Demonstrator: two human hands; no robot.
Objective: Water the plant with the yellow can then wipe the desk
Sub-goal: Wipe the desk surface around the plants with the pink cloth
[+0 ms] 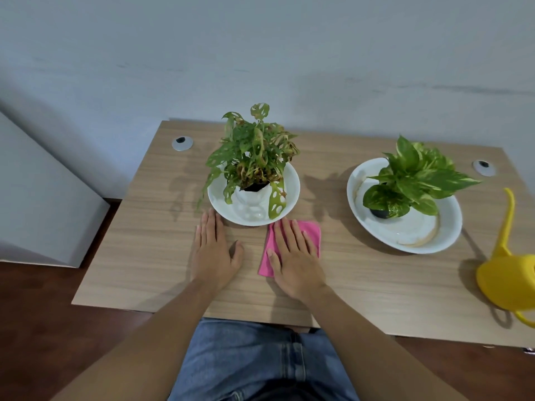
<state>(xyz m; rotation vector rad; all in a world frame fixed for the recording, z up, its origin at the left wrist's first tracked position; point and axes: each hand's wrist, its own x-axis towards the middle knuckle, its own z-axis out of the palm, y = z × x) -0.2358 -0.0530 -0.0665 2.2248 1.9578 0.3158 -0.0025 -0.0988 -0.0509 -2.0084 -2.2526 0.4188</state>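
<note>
A yellow watering can (505, 282) stands at the desk's right edge, its thin spout rising to the upper left. A holey-leaved plant (254, 151) in a white pot sits in a white bowl (292, 186) at the centre back. A second, variegated plant (417, 178) stands in a white dish (445, 230) to the right. My left hand (214, 253) lies flat on the bare wood just in front of the centre bowl. My right hand (295, 256) lies flat, fingers extended, on a folded pink cloth (311, 230), pressing it onto the desk.
The wooden desk (144, 256) backs onto a grey wall. Two round cable grommets (182, 143) sit at the back corners. A grey panel stands to the left on a dark floor. My jeans show below the desk's front edge.
</note>
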